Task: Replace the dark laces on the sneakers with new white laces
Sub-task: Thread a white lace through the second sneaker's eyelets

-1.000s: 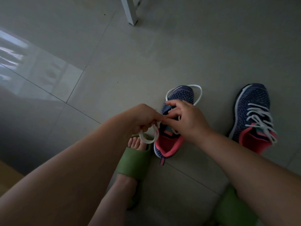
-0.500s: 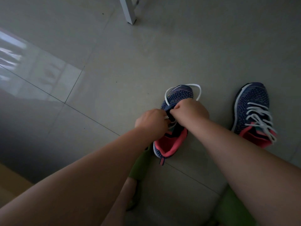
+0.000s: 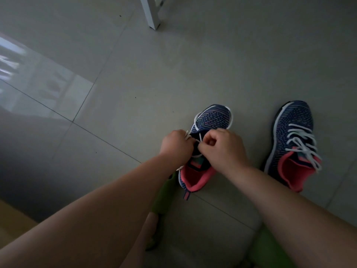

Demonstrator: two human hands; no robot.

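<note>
Head view: left hand (image 3: pixel 176 145) and right hand (image 3: pixel 222 147) both curl over the near sneaker (image 3: pixel 204 146) on the tiled floor (image 3: pixel 116 84), each pinching a strand of the white lace (image 3: pixel 196 122); slack loops round the toe; no dark lace in sight. Judgement: threading is partway up; best to draw both ends evenly, keep the flat lace untwisted, feed tips from underneath. Far sneaker (image 3: pixel 293 140) stands well apart to the right, already criss-crossed in white. Uppers are knit, navy with coloured dashes; collars padded, coral; soles white-edged. A green slipper (image 3: pixel 164 198) sits beneath the left forearm; floor glossy.
</note>
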